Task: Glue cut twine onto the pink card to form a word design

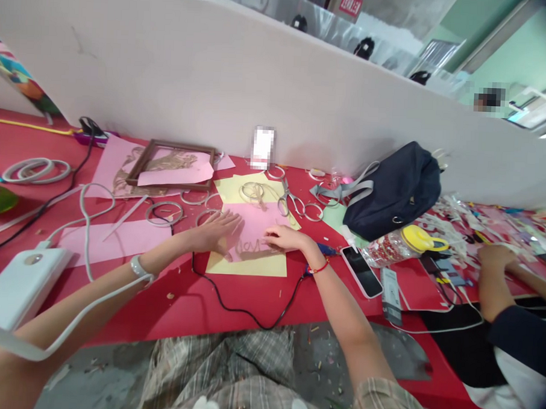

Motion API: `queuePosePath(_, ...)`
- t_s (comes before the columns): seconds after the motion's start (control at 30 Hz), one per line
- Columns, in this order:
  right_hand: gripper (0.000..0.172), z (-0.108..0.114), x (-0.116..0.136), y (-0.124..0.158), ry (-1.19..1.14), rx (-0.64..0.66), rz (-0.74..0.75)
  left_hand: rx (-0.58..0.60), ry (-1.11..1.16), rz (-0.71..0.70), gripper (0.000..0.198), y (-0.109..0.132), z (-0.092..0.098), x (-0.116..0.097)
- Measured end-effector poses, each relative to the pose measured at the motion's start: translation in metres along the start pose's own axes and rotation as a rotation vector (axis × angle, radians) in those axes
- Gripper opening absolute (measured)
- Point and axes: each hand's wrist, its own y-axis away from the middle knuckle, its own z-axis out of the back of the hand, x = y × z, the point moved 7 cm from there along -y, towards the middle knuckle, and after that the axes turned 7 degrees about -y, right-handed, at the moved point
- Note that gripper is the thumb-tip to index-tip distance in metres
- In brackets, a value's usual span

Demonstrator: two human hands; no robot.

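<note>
A pink sheet of paper [254,219] with brownish lettering near its lower edge lies over yellow paper [247,267]. My left hand [217,232] rests on the left side of the pink sheet, open, fingers spread flat. At the sheet's lower right, my right hand [283,236] has its fingers bent together beside the lettering; what they hold, if anything, is too small to tell. Just beyond the right hand are scissors [291,199], partly over the yellow paper. A ring-shaped roll [252,191] sits on the paper's far part.
A brown frame [139,162] and a white power bank [22,287] are on the left. To the right lie a dark bag [393,191], a phone [361,271] and a yellow-lidded bottle [389,247]. A black cable [232,308] loops near the edge. Another person's hand [497,257] is far right.
</note>
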Motion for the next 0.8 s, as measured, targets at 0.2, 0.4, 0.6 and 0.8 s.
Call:
queuePosePath(0.2, 0.017, -0.005, 0.026, 0.014, -0.170, -0.173, 0.185, -0.111, 0.186, -0.188, 0.024, -0.011, 0.050, -0.062)
queuePosePath(0.4, 0.035, -0.008, 0.017, 0.059, -0.089, -0.540, 0.089, -0.064, 0.204, -0.179, 0.026, -0.018, 0.053, -0.071)
queuePosePath(0.6, 0.071, -0.008, -0.041, 0.157, 0.278, -1.147, -0.745, -0.177, 0.379, 0.021, 0.032, -0.016, 0.041, -0.011)
queuePosePath(0.8, 0.062, -0.021, -0.066, 0.164, 0.255, -0.944, -0.969, -0.182, 0.500, 0.037, 0.049, -0.011, 0.025, 0.007)
